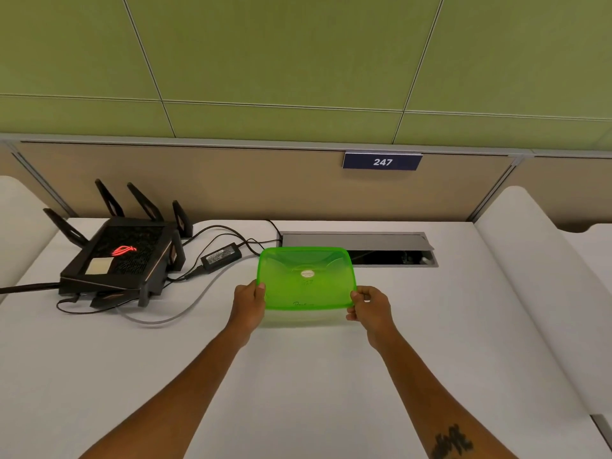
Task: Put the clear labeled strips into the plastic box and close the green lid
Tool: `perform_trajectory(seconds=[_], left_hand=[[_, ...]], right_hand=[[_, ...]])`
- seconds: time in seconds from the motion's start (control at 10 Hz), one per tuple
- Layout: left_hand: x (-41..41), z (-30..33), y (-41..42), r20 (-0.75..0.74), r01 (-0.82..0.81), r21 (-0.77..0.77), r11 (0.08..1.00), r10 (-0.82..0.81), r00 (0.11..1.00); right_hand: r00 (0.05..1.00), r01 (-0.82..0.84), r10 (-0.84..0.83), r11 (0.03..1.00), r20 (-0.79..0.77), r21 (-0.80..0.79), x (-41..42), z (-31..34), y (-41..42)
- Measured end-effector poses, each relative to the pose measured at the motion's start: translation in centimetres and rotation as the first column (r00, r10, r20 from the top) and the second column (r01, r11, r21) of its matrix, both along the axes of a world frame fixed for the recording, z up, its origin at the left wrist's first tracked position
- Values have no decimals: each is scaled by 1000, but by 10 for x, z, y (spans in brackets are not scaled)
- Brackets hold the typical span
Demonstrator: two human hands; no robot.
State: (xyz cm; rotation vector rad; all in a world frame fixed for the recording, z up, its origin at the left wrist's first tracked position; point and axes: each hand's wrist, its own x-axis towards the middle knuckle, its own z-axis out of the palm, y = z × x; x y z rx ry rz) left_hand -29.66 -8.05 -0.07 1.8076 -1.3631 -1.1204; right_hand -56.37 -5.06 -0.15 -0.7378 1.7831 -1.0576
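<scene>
Router (119, 260) + adapter (221, 256) left of lid (306, 278)

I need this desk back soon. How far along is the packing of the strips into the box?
Seemingly near the end. No strips lie loose on the table; whether they are inside the box cannot be seen. In hand: the left hand and right hand grip the green lid at its near corners, over the box. Whether it has snapped fully shut cannot be told; that may be what is left.

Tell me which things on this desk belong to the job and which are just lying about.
Job: translucent green plastic lid, gripped at its near corners by left hand and right hand.

Lying about: black antenna router, black power adapter, grey cable, number plate 247.
</scene>
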Motion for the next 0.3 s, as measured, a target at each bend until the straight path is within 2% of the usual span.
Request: perform_trajectory(seconds=[0.1,0.2,0.3], left_hand=[[1,2,2,11,-2,17,1000,2,1000],[1,10,4,126,-9,83,996,-2,992],[1,17,9,235,-27,18,999,22,972]], right_hand=[[1000,-2,1,1000,18,28,0,7,2],[998,-50,52,996,-33,70,-2,17,6],[973,-73,86,995,-216,67,-3,24,10]])
